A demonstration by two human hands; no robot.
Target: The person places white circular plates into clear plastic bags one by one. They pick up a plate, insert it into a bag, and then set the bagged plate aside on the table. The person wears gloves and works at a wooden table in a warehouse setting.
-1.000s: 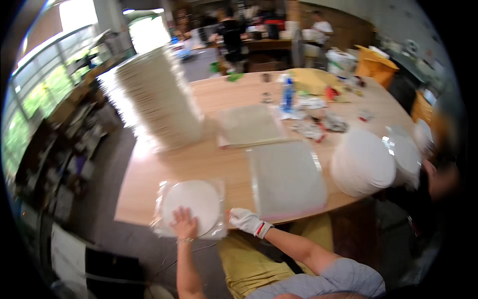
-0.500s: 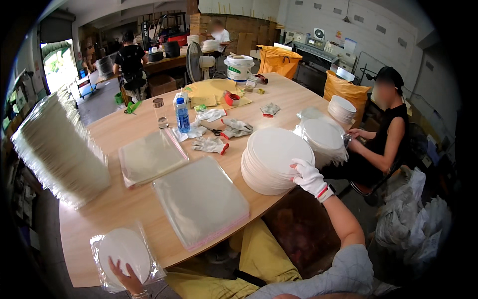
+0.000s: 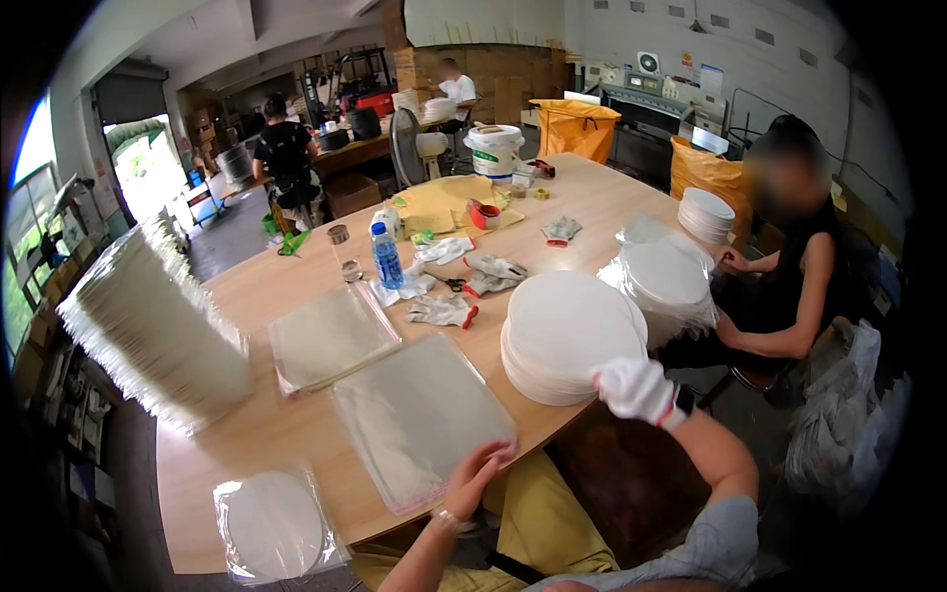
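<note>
My bare left hand [image 3: 475, 481] reaches the near right corner of a stack of flat clear plastic bags [image 3: 419, 419]. Its fingers are stretched out, with the fingertips touching the bags' pink-edged side. In a white glove, my right hand [image 3: 631, 391] is at the near edge of a pile of round white discs [image 3: 575, 331]. Motion smears the gloved fingers, so their grip cannot be made out. At the table's near left lies a round white disc in a clear bag [image 3: 276, 525], with neither hand on it.
A tall leaning stack of bagged discs [image 3: 158, 331] stands at the left. Beyond the bags are a second bag stack [image 3: 330, 335], a water bottle [image 3: 386, 257], loose gloves [image 3: 441, 311] and a white bucket [image 3: 493, 153]. A co-worker [image 3: 799, 266] sits at the right beside bagged discs [image 3: 666, 276].
My left hand has left the bagged disc and moved right to the bag stack. My right hand has shifted slightly at the disc pile's edge. The whole view has swung a little.
</note>
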